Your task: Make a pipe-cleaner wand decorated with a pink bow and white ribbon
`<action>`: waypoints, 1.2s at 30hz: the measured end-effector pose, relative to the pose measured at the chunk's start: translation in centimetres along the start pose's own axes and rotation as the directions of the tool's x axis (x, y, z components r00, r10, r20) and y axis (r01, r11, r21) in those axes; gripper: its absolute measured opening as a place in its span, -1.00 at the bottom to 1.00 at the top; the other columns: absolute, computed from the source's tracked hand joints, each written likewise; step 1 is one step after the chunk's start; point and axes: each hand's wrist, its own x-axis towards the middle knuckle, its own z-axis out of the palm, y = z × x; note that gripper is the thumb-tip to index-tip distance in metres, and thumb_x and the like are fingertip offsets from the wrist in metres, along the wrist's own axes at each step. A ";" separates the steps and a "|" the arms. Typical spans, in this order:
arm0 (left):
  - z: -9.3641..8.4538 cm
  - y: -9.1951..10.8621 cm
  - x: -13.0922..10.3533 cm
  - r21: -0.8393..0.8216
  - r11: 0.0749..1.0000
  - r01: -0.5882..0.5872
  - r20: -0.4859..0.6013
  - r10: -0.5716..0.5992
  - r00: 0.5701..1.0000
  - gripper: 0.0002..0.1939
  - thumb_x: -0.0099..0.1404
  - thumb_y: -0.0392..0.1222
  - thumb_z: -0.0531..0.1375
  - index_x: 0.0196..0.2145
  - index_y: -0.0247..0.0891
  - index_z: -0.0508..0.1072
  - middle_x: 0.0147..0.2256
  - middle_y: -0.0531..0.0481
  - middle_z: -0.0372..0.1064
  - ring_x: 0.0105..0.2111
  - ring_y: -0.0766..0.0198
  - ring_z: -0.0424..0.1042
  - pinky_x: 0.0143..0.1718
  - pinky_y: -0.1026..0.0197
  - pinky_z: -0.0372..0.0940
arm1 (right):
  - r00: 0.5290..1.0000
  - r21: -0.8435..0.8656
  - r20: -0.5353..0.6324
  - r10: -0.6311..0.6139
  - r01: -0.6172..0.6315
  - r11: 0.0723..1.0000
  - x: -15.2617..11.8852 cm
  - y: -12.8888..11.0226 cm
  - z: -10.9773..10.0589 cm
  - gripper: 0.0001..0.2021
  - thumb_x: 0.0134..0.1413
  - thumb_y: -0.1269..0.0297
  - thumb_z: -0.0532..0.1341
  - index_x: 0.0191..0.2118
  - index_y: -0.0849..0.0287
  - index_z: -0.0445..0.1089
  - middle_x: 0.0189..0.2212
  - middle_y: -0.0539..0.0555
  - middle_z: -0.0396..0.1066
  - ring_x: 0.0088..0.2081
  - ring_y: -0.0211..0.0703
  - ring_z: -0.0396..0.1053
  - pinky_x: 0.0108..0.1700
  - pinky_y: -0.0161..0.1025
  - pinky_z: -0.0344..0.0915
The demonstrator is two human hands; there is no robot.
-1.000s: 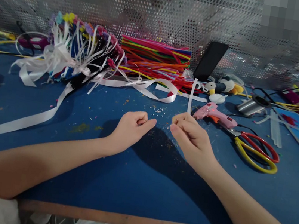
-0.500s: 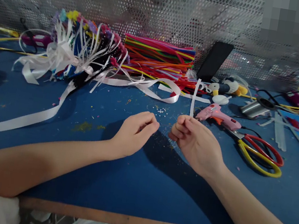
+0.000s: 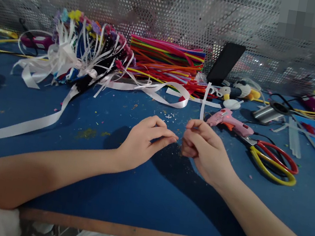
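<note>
My left hand [image 3: 144, 144] hovers over the middle of the blue table, thumb and fingertips pressed together in a pinch. Whatever lies between those tips is too small to make out. Just to its right, my right hand [image 3: 208, 152] is closed with curled fingers, a small gap separating the two hands. What it holds, if anything, is hidden. Beyond them lies a cluster of tiny white beads [image 3: 170, 116]. A narrow white ribbon strip [image 3: 204, 101] shows behind my right hand, and a pink glue gun [image 3: 231, 123] rests close by on the right.
Scissors [image 3: 276, 162] with red and yellow handles lie right of my right hand. Along the back are pipe cleaners [image 3: 166, 61], a leaning phone [image 3: 226, 64] and a heap of white ribbons [image 3: 66, 53]. A metal spool [image 3: 270, 112] sits at the right.
My left hand has shifted slightly right, its fingers straighter and its fingertips nearer my right hand. My right hand has turned a little, and its fingers and thumb have changed position.
</note>
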 end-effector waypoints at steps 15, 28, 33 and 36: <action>0.2 -0.5 0.7 -0.157 0.939 0.305 0.176 -0.277 0.945 -0.84 0.36 -0.14 0.22 -0.28 -0.19 0.60 -0.30 0.05 0.59 -0.31 0.29 0.50 -0.24 0.24 0.30 | 0.988 -0.073 0.151 0.044 -0.033 0.997 -0.1 0.2 -0.4 -0.89 0.11 0.36 0.19 -0.24 0.11 0.23 -0.58 -0.12 0.32 -0.60 -0.37 0.18 -0.53 -0.35 0.13; 0.0 -0.1 0.4 -0.148 0.949 0.280 0.064 -0.273 0.960 -0.87 0.36 -0.18 0.22 -0.28 -0.19 0.58 -0.33 0.06 0.57 -0.33 0.32 0.46 -0.26 0.24 0.28 | 0.972 -0.097 0.156 0.173 -0.159 0.982 -0.1 0.3 -0.5 -0.62 0.00 0.26 0.42 -0.12 0.15 0.28 -0.39 0.07 0.56 -0.30 -0.14 0.56 -0.33 -0.26 0.53; -0.2 0.2 0.4 -0.112 0.980 0.162 0.074 -0.154 0.985 -0.88 0.37 -0.22 0.21 -0.32 -0.21 0.55 -0.36 0.08 0.55 -0.37 0.35 0.40 -0.20 0.23 0.28 | 0.957 -0.070 0.162 0.243 -0.234 0.970 -0.1 0.4 -0.5 -0.52 -0.13 0.30 0.49 -0.14 0.13 0.25 -0.46 0.01 0.54 -0.39 -0.20 0.53 -0.42 -0.35 0.45; -0.2 0.3 0.3 -0.097 0.981 0.169 0.075 -0.163 0.984 -0.88 0.38 -0.22 0.19 -0.31 -0.21 0.53 -0.35 0.06 0.54 -0.36 0.34 0.40 -0.21 0.24 0.27 | 0.963 -0.069 0.170 0.210 -0.202 0.977 -0.1 0.5 -0.5 -0.56 -0.11 0.29 0.48 -0.20 0.11 0.22 -0.47 -0.04 0.51 -0.41 -0.24 0.49 -0.43 -0.37 0.39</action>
